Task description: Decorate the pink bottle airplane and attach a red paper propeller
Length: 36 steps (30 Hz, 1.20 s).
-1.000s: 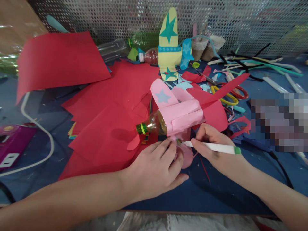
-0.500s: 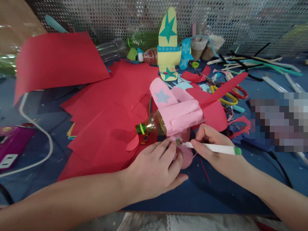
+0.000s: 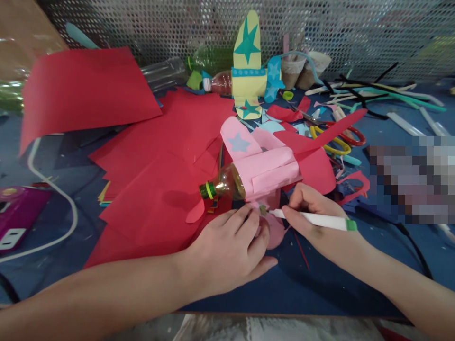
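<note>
A plastic bottle [image 3: 227,182] with a green cap lies on its side, wrapped in pink paper [image 3: 270,168]. A pink paper wing with a pale blue star [image 3: 239,142] sticks out on its far side. Across the lower pink wing [image 3: 275,234] rests my left hand [image 3: 232,246], fingers bent and pressing down, thumb stretched apart. My right hand [image 3: 316,210] is closed around a white marker pen [image 3: 316,219] with a green end. The pen's tip is close to a small greenish patch [image 3: 263,210] on that wing; whether it touches the paper I cannot tell.
Red paper sheets [image 3: 142,184] spread over the left side. Behind stands a yellow-papered bottle [image 3: 249,83] with green stars. Scissors [image 3: 344,135], paper scraps and pipe cleaners [image 3: 384,94] lie at the right. A purple object [image 3: 23,213] sits far left, beside a white cable [image 3: 73,208].
The marker pen has tilted slightly, its green end a little lower. More of the greenish patch shows beside its tip. My left hand has stayed in place.
</note>
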Each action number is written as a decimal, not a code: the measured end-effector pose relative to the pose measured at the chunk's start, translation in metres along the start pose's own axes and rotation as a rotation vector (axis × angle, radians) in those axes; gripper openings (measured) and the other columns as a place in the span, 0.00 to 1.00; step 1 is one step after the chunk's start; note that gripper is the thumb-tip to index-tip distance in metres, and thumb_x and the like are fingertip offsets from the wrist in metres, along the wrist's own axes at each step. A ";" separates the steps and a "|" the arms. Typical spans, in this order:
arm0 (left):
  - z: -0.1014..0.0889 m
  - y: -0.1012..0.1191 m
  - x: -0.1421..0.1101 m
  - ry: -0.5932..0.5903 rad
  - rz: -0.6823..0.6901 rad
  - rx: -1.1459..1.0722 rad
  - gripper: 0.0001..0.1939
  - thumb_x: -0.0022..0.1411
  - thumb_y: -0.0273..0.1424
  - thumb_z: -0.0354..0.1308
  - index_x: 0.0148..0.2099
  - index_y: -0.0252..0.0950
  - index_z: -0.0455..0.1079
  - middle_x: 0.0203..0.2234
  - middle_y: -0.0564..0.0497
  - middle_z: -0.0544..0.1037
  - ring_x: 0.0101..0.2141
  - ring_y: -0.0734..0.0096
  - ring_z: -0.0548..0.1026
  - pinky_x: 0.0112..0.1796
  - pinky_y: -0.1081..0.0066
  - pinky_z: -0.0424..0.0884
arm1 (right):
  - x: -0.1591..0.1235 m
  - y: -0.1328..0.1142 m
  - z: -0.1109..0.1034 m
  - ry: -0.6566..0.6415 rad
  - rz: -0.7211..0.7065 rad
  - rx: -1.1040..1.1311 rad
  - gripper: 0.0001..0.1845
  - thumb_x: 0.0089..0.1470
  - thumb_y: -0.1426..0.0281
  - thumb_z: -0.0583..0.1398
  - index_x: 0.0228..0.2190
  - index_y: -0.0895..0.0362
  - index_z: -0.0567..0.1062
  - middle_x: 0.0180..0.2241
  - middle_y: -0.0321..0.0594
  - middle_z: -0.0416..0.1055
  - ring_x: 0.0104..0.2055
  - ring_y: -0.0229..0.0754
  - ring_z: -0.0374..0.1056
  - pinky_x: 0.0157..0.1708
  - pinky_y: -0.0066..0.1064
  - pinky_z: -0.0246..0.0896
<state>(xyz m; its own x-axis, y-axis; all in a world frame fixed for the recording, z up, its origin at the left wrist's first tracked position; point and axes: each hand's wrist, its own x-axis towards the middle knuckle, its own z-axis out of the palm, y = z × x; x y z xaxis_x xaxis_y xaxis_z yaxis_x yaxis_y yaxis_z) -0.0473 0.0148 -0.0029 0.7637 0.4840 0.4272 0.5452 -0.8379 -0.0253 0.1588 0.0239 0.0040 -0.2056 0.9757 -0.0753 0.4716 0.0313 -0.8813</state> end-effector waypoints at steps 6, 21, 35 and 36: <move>0.000 0.000 -0.001 -0.019 -0.006 0.001 0.19 0.66 0.39 0.49 0.44 0.28 0.73 0.41 0.37 0.77 0.44 0.53 0.75 0.38 0.62 0.75 | 0.002 -0.001 0.000 -0.014 0.009 -0.019 0.13 0.55 0.73 0.56 0.23 0.53 0.57 0.20 0.26 0.51 0.19 0.32 0.48 0.17 0.24 0.45; -0.001 -0.001 0.000 -0.012 -0.005 0.012 0.20 0.67 0.39 0.47 0.44 0.28 0.73 0.40 0.38 0.77 0.44 0.55 0.75 0.37 0.63 0.75 | 0.000 -0.005 0.002 0.004 0.003 -0.088 0.13 0.56 0.71 0.56 0.23 0.53 0.57 0.20 0.27 0.53 0.20 0.32 0.50 0.18 0.24 0.48; -0.002 0.000 0.000 -0.018 -0.007 0.003 0.20 0.67 0.38 0.47 0.43 0.27 0.73 0.40 0.38 0.78 0.43 0.54 0.76 0.37 0.63 0.75 | -0.001 -0.003 0.003 0.031 -0.011 -0.073 0.13 0.57 0.71 0.56 0.24 0.53 0.56 0.20 0.26 0.52 0.19 0.32 0.50 0.18 0.24 0.47; -0.002 0.000 0.000 -0.017 -0.007 0.002 0.20 0.67 0.38 0.47 0.43 0.27 0.73 0.40 0.38 0.78 0.44 0.53 0.76 0.37 0.63 0.75 | -0.001 -0.003 0.003 0.030 -0.006 -0.075 0.13 0.57 0.70 0.56 0.24 0.53 0.57 0.20 0.26 0.53 0.20 0.32 0.50 0.18 0.24 0.48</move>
<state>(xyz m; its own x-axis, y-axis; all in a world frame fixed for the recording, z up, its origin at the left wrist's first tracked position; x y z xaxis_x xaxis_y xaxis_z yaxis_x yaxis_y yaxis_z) -0.0480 0.0145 -0.0007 0.7656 0.4939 0.4122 0.5513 -0.8340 -0.0246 0.1548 0.0222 0.0050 -0.1835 0.9815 -0.0549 0.5335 0.0526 -0.8441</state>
